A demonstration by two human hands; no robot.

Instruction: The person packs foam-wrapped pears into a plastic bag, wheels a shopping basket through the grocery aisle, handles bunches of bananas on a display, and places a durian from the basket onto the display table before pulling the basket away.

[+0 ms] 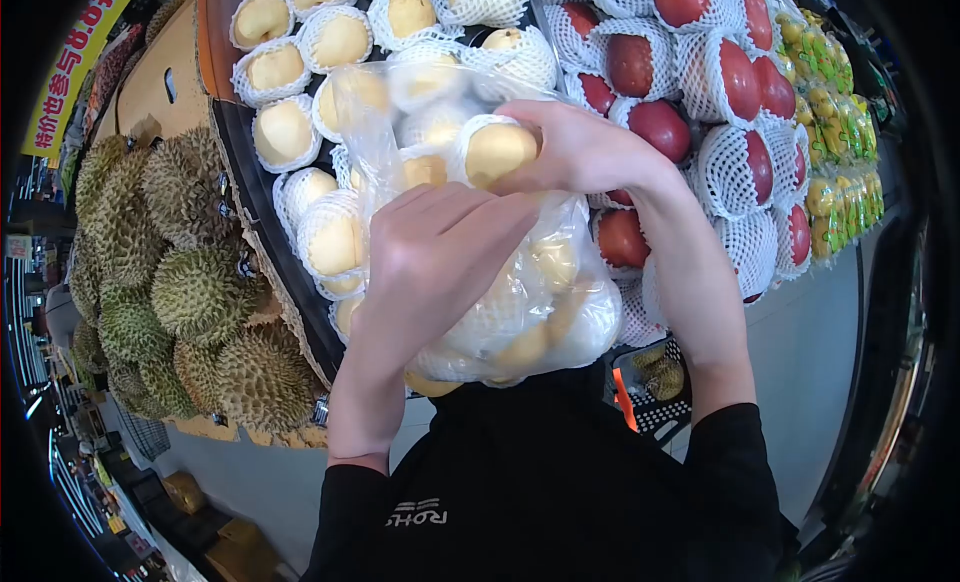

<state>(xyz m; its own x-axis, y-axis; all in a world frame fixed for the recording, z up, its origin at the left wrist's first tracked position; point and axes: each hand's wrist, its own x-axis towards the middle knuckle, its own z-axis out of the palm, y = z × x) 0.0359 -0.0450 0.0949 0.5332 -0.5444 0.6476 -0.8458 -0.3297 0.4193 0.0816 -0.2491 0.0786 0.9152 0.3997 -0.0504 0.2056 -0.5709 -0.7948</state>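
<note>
Right hand grips netted yellow fruit; yellow sign reads "特价也参与8.8折".

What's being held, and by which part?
The right hand holds a yellow fruit by its right side; the left hand holds the bag, apparently near its opening, fingertips hidden.

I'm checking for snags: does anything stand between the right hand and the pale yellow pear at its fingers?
Nothing visible: the right hand curls around the pale yellow pear. Whether the clear plastic bag is caught in that grip, I can't tell.
</note>
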